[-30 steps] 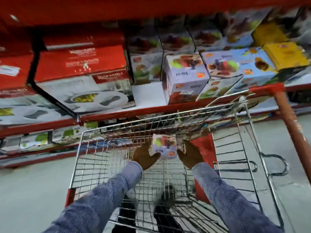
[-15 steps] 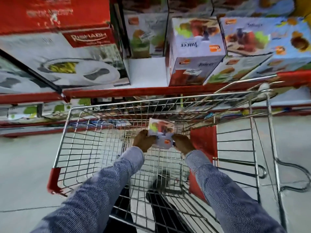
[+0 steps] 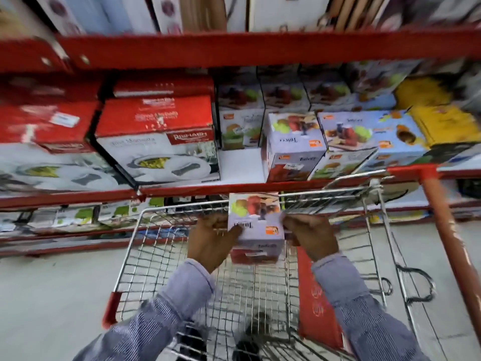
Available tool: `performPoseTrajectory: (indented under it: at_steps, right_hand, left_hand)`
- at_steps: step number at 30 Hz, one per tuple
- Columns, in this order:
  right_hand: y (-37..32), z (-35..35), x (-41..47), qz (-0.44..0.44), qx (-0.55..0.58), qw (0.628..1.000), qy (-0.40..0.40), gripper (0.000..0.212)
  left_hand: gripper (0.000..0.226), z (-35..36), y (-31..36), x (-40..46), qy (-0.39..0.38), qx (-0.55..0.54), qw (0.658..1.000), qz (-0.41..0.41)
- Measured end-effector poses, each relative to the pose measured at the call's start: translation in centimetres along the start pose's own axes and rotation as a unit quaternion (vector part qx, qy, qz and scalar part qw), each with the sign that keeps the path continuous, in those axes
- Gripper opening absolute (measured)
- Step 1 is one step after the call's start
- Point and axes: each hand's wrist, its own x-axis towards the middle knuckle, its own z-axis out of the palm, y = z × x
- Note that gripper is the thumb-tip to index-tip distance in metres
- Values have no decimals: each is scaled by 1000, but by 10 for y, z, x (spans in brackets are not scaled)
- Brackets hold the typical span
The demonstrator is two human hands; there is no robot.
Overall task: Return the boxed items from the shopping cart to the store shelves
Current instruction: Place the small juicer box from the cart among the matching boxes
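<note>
i had the juicer box (image 3: 256, 227) pinched between both hands at the centre of the frame, the left hand (image 3: 212, 242) closed flat against its left face and the right hand (image 3: 311, 237) wrapped on its right side, the box raised above the wire shopping cart (image 3: 182, 256) and just under the red shelf edge (image 3: 208, 187). a bare white gap on the shelf (image 3: 240, 164) sat above it, between the red-and-white cookware box (image 3: 158, 142) on the left and a matching juicer box on the shelf (image 3: 295, 147) on the right. the risk from there was catching the box's top on the shelf lip, since it sat so close beneath it, or nudging the neighbouring box sideways in a narrow slot; a grip by the sides alone could also let it slip. the frame was smeared with motion, so print on the boxes was mostly unreadable, and a red flat item (image 3: 316, 300) standing in the cart at lower right was possibly another box, though i couldn't tell. my fingertips behind the box were hidden, and the cart's near end was cut off.
</note>
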Motion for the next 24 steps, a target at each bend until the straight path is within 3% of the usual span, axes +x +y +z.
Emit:
performPoseTrajectory:
  at_steps: [2,10,24]
  right_hand:
    - [-30,-6,-11,-38,15,999,6,4]
    - [-107,-14,-21,-99,47,994,19,14]
    - [-130,-2,17,-104,-2,993,54,17]
  left_hand:
    - [24,-20,15,-9,25,-13,999,35]
    - [27,-70,61,-11,46,-48,989,128]
    - [38,-63,75,21,83,-30,986,138]
